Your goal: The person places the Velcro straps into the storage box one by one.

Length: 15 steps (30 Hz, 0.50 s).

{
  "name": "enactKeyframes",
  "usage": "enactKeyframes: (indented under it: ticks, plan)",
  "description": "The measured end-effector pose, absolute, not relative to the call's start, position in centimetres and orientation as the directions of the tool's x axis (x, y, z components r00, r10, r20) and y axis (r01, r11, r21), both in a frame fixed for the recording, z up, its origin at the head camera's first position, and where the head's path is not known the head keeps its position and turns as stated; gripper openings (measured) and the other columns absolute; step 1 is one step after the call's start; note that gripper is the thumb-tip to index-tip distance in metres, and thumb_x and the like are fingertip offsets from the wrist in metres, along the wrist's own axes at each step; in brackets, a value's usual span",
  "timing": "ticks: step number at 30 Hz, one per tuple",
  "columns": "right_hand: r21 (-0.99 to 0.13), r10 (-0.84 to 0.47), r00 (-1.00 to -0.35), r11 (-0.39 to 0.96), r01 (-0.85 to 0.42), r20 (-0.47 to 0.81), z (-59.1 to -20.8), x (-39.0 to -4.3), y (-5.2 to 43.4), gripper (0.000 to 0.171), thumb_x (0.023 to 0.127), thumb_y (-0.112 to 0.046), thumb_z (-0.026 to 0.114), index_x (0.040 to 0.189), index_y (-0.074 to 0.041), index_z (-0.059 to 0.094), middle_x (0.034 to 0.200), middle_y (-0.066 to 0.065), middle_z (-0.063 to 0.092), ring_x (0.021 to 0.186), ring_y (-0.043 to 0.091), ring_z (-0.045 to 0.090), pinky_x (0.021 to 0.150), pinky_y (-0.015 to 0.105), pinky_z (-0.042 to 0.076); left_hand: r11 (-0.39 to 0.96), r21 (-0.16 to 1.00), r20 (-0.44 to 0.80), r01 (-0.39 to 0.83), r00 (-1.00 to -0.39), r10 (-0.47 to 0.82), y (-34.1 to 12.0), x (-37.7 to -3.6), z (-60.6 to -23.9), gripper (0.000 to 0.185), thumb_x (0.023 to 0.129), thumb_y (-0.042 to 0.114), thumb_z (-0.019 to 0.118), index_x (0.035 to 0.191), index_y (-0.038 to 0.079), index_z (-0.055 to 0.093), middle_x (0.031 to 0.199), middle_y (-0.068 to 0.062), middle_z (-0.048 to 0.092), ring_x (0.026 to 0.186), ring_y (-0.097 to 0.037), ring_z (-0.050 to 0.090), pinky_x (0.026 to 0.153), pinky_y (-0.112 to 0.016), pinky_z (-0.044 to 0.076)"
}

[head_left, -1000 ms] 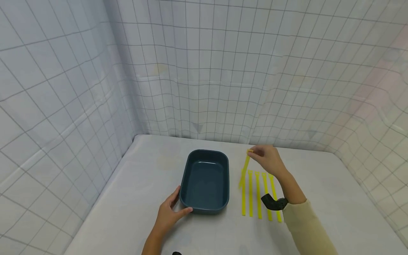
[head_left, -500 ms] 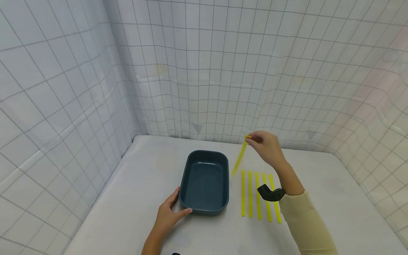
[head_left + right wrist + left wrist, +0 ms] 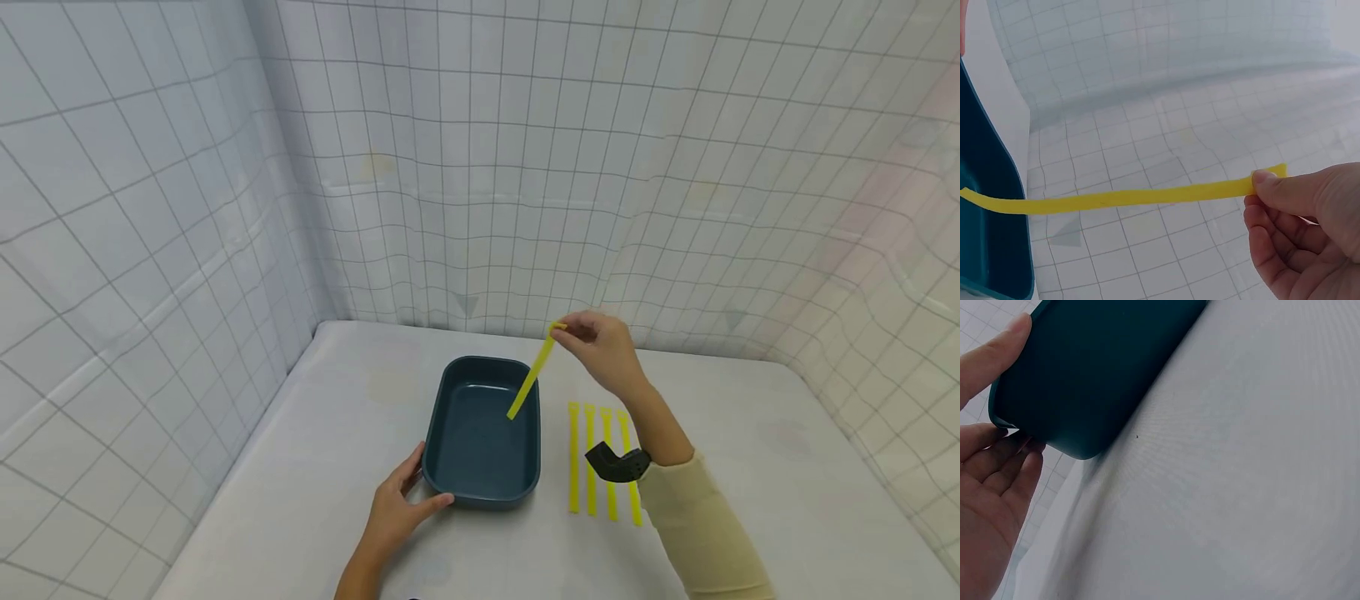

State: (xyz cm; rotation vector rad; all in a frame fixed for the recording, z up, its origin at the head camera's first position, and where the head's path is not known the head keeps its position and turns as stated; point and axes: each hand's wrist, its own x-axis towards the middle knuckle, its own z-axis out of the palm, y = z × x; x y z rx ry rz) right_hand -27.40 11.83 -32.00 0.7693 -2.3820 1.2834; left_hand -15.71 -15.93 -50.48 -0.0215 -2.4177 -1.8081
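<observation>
My white cloth-covered table (image 3: 750,467) carries the dark teal tray (image 3: 480,492), smooth, rounded and still holding nothing. My left hand (image 3: 397,517) steadies its near-left corner, thumb and fingers curled on the rim. My right hand (image 3: 600,346) pinches one thin, flexible yellow strip (image 3: 531,379) above the tray; four strips (image 3: 592,458) remain flat beside its right edge
</observation>
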Motion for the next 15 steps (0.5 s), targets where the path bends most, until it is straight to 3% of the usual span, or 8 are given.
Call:
enactKeyframes:
  ticks: [5, 15]
  plan:
    - [-0.685, -0.345, -0.802, 0.419, -0.596, 0.487, -33.0, -27.0, 10.2, 0.015, 0.085, -0.009, 0.066, 0.095, 0.002, 0.067, 0.088, 0.008, 0.067, 0.075, 0.017, 0.063, 0.065, 0.026, 0.055, 0.297, 0.952, 0.107, 0.081, -0.992, -0.073, -15.8, -15.7, -50.6, 0.090, 0.066, 0.027, 0.083, 0.139, 0.001, 0.036, 0.141, -0.013, 0.037, 0.126, -0.026, 0.039, 0.101, -0.034, 0.037]
    - [-0.758, -0.416, -0.796, 0.303, -0.578, 0.440, -35.8, -26.2, 6.8, 0.012, 0.085, -0.009, 0.066, 0.093, 0.000, 0.068, 0.085, 0.006, 0.067, 0.072, 0.020, 0.064, 0.061, 0.025, 0.055, 0.308, 0.947, 0.111, 0.085, -0.991, -0.068, -15.8, -15.5, -50.2, 0.088, 0.069, 0.026, 0.082, 0.139, 0.000, 0.036, 0.141, -0.015, 0.037, 0.127, -0.028, 0.037, 0.102, -0.036, 0.035]
